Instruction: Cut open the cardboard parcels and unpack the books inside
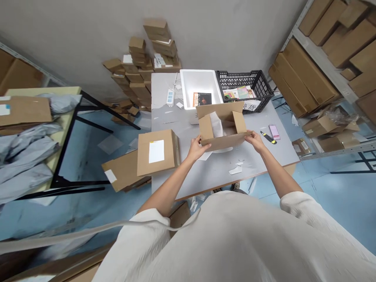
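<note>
An open cardboard box [226, 140] with raised flaps is held between my two hands over the grey table [211, 172]. White paper or wrapping [216, 124] shows inside it. My left hand [197, 149] grips the box's near left corner, thumb along the front. At the near right corner, my right hand [255, 140] pinches the cardboard. Behind the box stand a white bin [201, 80] holding a printed item and a black crate [266, 92] with colourful packets. A closed box [157, 152] with a white label rests at the table's left edge.
A black and yellow cutter [268, 137] lies right of my right hand, beside a pink item [274, 132]. A white power strip [170, 97] lies at the back left. Stacked boxes [139, 90], a side table with grey bags [26, 152] and shelves [326, 43] surround the table.
</note>
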Demonstrator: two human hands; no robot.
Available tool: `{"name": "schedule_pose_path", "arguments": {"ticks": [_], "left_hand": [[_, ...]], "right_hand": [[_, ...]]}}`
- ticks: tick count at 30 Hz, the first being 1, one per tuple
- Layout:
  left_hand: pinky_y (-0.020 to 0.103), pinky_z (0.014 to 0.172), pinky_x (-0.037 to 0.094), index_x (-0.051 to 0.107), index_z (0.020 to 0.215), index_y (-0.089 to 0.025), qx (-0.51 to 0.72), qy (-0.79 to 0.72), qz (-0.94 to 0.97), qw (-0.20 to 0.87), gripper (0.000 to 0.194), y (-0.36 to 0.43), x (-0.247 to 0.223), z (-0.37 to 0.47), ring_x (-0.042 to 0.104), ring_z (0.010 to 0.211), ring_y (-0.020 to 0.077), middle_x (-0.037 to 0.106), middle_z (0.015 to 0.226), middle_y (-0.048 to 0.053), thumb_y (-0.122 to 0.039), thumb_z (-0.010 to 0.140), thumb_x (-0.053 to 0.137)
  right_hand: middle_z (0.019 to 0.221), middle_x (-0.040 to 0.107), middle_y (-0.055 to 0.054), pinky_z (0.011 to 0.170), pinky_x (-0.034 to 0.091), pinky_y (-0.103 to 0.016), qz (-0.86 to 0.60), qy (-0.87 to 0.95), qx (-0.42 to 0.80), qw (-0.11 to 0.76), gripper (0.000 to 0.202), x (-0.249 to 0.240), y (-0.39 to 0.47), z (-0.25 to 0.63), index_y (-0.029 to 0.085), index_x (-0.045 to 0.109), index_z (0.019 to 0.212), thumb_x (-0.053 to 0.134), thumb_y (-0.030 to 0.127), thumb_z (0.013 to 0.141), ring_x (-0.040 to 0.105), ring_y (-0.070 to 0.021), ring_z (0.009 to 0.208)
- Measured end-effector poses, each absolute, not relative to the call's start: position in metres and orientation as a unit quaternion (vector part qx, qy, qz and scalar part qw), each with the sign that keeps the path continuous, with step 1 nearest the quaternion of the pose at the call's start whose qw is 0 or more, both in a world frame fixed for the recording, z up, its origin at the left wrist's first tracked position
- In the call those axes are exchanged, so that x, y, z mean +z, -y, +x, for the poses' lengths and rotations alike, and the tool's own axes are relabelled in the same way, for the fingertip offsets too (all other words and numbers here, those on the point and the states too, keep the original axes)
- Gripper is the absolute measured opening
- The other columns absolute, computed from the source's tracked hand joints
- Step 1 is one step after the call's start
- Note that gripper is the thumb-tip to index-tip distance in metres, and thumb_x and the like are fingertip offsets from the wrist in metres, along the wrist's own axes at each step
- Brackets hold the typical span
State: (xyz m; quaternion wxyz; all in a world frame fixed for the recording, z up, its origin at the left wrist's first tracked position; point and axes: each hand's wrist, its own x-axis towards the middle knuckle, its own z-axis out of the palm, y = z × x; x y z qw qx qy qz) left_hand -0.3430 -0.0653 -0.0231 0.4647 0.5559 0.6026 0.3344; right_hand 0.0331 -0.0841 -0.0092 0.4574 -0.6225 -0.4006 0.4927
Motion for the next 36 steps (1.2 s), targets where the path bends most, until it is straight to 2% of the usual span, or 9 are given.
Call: {"name": "schedule_pose_path", "arguments": {"ticks": [6,13,18,24,30,36], "left_hand": [[0.049,0.123,0.054,0.074,0.148,-0.028,0.355,-0.568,0.58,0.465,0.077,0.06,-0.005,-0.311,0.064,0.13,0.0311,0.058,0.117,0.006,-0.032,0.074,0.095],[0.05,0.12,0.054,0.076,0.143,-0.028,0.343,-0.537,0.614,0.465,0.076,0.05,0.012,-0.26,0.067,0.119,0.0291,0.058,0.116,0.004,-0.026,0.07,0.096],[0.05,0.12,0.054,0.075,0.146,-0.028,0.334,-0.51,0.649,0.455,0.077,0.042,0.019,-0.207,0.066,0.12,0.0301,0.059,0.115,0.005,-0.024,0.071,0.093],[0.051,0.122,0.053,0.074,0.149,-0.027,0.327,-0.47,0.685,0.45,0.079,0.033,0.027,-0.127,0.067,0.125,0.0318,0.059,0.116,0.005,-0.024,0.071,0.09],[0.052,0.125,0.053,0.073,0.153,-0.026,0.322,-0.453,0.694,0.459,0.083,0.02,0.036,-0.034,0.066,0.129,0.0317,0.06,0.121,0.007,-0.024,0.072,0.09],[0.052,0.128,0.052,0.072,0.155,-0.027,0.307,-0.421,0.699,0.491,0.086,0.01,0.032,0.065,0.065,0.133,0.0323,0.06,0.129,0.008,-0.026,0.072,0.09]], "right_hand": [[0.138,0.081,-0.013,0.123,0.055,-0.056,-0.629,0.404,0.449,0.491,0.068,0.007,0.104,0.059,0.024,0.075,0.129,0.093,0.046,0.067,0.071,-0.0357,0.138],[0.129,0.083,-0.01,0.122,0.056,-0.058,-0.626,0.373,0.407,0.55,0.063,0.015,0.134,0.1,0.025,0.074,0.122,0.092,0.05,0.067,0.073,-0.0343,0.131],[0.13,0.082,-0.01,0.119,0.057,-0.056,-0.635,0.382,0.353,0.572,0.057,0.024,0.159,0.144,0.026,0.074,0.122,0.088,0.051,0.073,0.072,-0.0337,0.129],[0.121,0.082,-0.008,0.117,0.055,-0.053,-0.695,0.376,0.274,0.548,0.055,0.036,0.184,0.215,0.023,0.077,0.121,0.083,0.051,0.075,0.071,-0.0314,0.121],[0.105,0.081,-0.004,0.105,0.06,-0.049,-0.746,0.346,0.246,0.514,0.055,0.041,0.199,0.3,0.022,0.078,0.122,0.082,0.052,0.077,0.073,-0.0293,0.105],[0.109,0.084,-0.006,0.106,0.063,-0.047,-0.752,0.321,0.231,0.527,0.058,0.035,0.224,0.382,0.023,0.079,0.127,0.086,0.053,0.078,0.075,-0.0315,0.112]]}}
